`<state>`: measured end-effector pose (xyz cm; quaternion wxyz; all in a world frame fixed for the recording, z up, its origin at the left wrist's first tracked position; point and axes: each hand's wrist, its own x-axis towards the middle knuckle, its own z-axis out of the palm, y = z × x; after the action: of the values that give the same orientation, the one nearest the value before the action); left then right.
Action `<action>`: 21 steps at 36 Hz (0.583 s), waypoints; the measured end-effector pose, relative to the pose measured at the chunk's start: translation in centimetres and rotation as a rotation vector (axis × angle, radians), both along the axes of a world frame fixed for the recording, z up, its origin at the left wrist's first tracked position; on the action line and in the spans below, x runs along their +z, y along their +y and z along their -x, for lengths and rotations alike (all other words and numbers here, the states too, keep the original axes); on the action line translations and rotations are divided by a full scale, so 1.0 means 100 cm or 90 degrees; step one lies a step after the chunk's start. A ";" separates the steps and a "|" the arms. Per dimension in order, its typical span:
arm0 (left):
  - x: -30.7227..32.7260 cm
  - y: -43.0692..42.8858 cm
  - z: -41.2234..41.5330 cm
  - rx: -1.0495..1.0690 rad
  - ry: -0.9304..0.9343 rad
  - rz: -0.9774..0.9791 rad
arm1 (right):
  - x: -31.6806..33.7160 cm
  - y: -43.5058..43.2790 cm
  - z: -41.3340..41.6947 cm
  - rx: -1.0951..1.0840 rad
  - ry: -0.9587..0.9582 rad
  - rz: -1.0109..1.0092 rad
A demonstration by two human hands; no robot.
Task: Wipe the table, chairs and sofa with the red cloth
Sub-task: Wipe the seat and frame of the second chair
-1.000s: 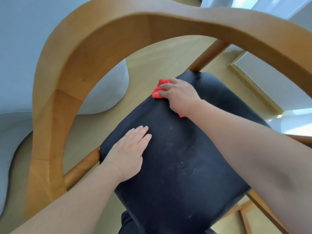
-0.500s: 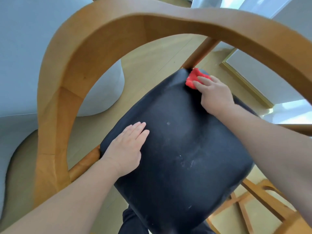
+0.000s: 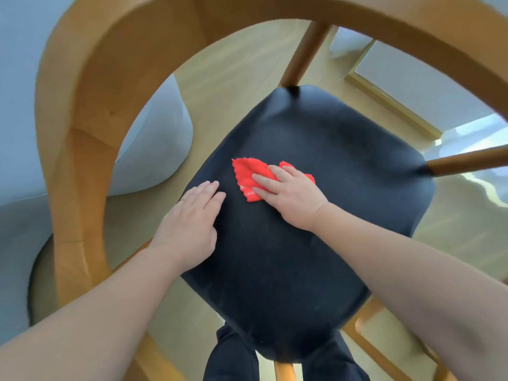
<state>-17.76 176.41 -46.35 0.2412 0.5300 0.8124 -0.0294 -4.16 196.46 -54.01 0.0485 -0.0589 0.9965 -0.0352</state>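
A wooden chair with a curved backrest [image 3: 90, 86] arches over the view, and its black padded seat [image 3: 316, 243] fills the middle. The red cloth [image 3: 247, 174] lies flat on the seat's left-centre. My right hand [image 3: 291, 196] presses on the cloth with fingers spread over it, and part of the cloth is hidden under the palm. My left hand [image 3: 192, 224] rests flat on the seat's left edge, fingers together, holding nothing, a little left of the cloth.
A pale grey-blue sofa or pouf [image 3: 156, 141] stands left of the chair on the light wooden floor [image 3: 225, 72]. A window frame [image 3: 393, 105] runs along the right. Chair legs [image 3: 308, 53] and rungs surround the seat. My dark trouser legs [image 3: 233, 356] show below.
My right hand has slid the red cloth from the seat's far corner back toward the middle-left, close to my left hand. The view has shifted closer to the seat.
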 end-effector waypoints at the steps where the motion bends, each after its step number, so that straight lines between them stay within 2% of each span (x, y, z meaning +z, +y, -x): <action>1: 0.000 0.000 -0.001 -0.003 -0.001 -0.002 | 0.000 0.006 -0.003 -0.014 0.004 0.007; 7: 0.005 0.000 -0.010 -0.005 -0.030 0.001 | 0.014 -0.006 -0.005 -0.115 -0.065 0.061; 9: 0.009 -0.001 -0.013 -0.010 -0.044 -0.001 | 0.014 -0.016 -0.018 -0.090 -0.121 0.041; 13: 0.019 0.001 -0.017 -0.028 -0.059 -0.016 | 0.010 -0.035 -0.071 -0.037 -0.117 0.101; 16: 0.029 0.001 -0.021 -0.028 -0.064 -0.016 | 0.017 -0.049 -0.101 -0.057 -0.132 0.137; 21: 0.048 -0.001 -0.027 -0.038 -0.065 -0.015 | 0.037 -0.062 -0.131 -0.128 -0.246 0.195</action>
<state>-15.05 176.31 -41.50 0.2752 0.5573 0.7834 -0.0003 8.97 190.22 -50.34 0.2248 0.0413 0.9526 -0.2010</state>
